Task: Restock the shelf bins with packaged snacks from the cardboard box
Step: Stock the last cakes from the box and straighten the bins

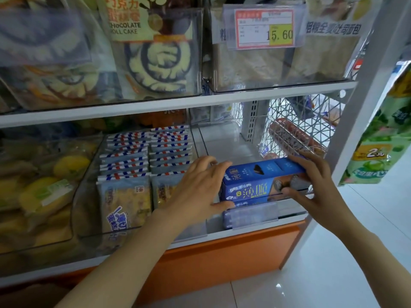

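Note:
A blue cookie box [260, 181] lies lengthwise at the front of the clear right-hand bin [224, 141] on the lower shelf. It rests on top of another blue box [249, 215] seen through the bin's front wall. My left hand [200, 187] grips the box's left end, fingers over the top and thumb at the front. My right hand [315, 183] grips the right end the same way. The bin behind the boxes holds nothing. The cardboard box is out of view.
Striped-edged cracker packs [146, 161] fill the bin to the left, yellow cakes [44, 190] the one beyond. Above, bins hold chocolate roll cakes [155, 52] and bread under a price tag [264, 27]. A white upright [355, 112] ends the shelf at right; white floor tiles [333, 263] lie below.

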### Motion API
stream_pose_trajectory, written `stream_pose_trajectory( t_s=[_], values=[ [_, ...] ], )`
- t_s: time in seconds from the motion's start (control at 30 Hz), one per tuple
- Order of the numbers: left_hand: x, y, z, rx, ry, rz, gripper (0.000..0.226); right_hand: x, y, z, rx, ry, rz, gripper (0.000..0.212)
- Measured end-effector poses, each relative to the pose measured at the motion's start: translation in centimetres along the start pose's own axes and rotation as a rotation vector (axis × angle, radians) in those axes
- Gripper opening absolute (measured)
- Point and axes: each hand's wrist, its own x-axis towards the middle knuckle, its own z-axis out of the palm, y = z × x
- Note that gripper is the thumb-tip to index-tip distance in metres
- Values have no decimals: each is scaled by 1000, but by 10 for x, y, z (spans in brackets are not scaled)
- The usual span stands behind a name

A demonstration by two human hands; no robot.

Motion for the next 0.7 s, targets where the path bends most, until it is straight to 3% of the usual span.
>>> stream_pose_trajectory(
  t_s=[0.37, 0.43, 0.57, 0.7],
  values=[
    [-16, 5, 13, -93, -25, -44, 108, 2, -15, -7, -17, -50, 32, 65],
    [-25, 3, 8, -96, 6, -71, 106, 4, -27, -11, -68, 4, 2, 75],
    [-63, -18, -20, -139, 144, -149, 79, 15, -82, -6, -47, 102, -148, 72],
    [-137, -68, -55, -76, 316, -240, 42, 23, -167, 50, 143, -15, -261, 60]
  ],
)
